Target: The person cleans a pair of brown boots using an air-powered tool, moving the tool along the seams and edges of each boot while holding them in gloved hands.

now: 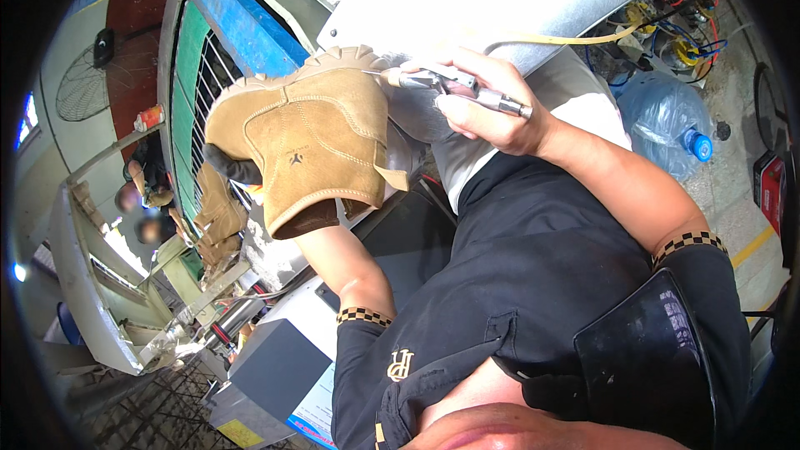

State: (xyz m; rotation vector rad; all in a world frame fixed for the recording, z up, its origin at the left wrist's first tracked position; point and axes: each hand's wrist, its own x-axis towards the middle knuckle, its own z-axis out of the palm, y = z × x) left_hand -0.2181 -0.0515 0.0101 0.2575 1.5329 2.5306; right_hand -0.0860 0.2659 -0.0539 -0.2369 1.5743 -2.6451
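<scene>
- Tan suede: an ankle boot (312, 146) with a lugged pale sole, held up in the middle of the head view, sole edge turned up toward the grey metal panel (467, 0), collar opening facing down.
- Left hand: hidden — the forearm (346, 262) runs up into the boot's opening, so the hand seems to be inside, carrying the boot from within. How the fingers lie I cannot tell.
- Right hand (492, 112), just right of the boot: fingers wrapped closed round a slim metal hand tool (454, 87), its tip touching the boot near the sole edge at the heel side. A yellowish hose (575, 37) trails from the tool, up and right of the boot.
- Handling, as judged: the upper looks soft and will dent under a pinch; the sole looks stiff and thick. Middling weight, napped surface grippy rather than slick. Best hold is likely from inside, or by the sole rim — the suede probably marks easily.
- Hard to make out: the tool's working tip where it meets the sole; the boot's toe, turned away to the left.
- Left of the boot: a green and blue rack (208, 58), more tan boots (218, 217) below it, other people beyond, too blurred to read.
- Far right of the boot: a blue water bottle (667, 121) and tangled wiring, cut by the rim.
</scene>
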